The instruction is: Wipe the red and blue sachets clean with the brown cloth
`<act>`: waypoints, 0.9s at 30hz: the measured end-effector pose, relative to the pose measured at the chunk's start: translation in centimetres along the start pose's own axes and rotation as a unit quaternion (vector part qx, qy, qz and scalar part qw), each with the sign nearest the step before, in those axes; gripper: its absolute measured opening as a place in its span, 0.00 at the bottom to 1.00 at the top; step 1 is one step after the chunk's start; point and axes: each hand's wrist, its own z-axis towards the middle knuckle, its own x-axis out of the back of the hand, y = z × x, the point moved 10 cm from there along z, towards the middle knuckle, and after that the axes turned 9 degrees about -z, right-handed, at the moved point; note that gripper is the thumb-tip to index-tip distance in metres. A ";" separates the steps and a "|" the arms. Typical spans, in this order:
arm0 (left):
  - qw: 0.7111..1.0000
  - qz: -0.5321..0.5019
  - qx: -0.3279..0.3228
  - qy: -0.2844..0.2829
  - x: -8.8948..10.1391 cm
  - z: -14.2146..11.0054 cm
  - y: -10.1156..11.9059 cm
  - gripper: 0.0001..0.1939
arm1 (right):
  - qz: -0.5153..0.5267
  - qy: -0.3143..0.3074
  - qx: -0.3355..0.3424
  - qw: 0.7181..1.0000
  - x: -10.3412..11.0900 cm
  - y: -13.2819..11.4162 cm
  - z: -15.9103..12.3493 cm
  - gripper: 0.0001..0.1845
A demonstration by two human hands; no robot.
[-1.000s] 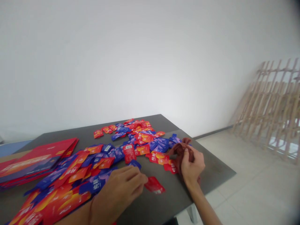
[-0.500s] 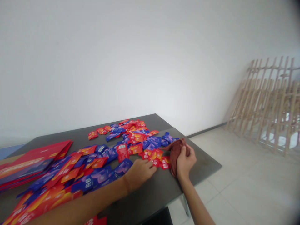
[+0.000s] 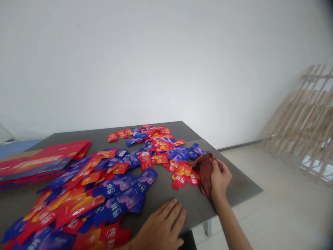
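Note:
My right hand [image 3: 220, 175] is closed around the edge of a reddish-brown cloth [image 3: 206, 170], which hangs bunched over the table's right side. Beside the cloth, and partly under its left edge, lie small red-and-orange printed packets [image 3: 182, 173]. My left hand [image 3: 166, 222] lies palm down near the table's front edge, its fingers stretched out and holding nothing. Left of it, larger flat purple-blue packets [image 3: 121, 201] overlap with red ones [image 3: 78, 208] in a wide spread.
A stack of red and purple printed bags or folders [image 3: 49, 161] lies at the left of the dark table [image 3: 179, 128]. More small packets [image 3: 158, 133] are heaped toward the back. Wooden lattice frames [image 3: 304, 121] lean at the right, above a tiled floor [image 3: 244, 156].
My left hand has drawn back from the small packets toward the front edge, its fingers straightening. My right hand still grips the cloth. The view has shifted slightly left.

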 end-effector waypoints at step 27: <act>0.973 0.116 0.008 0.200 2.6 -0.9 1.3 0.17 | -0.064 -0.004 -0.021 0.998 1.7 -0.7 0.6 0.26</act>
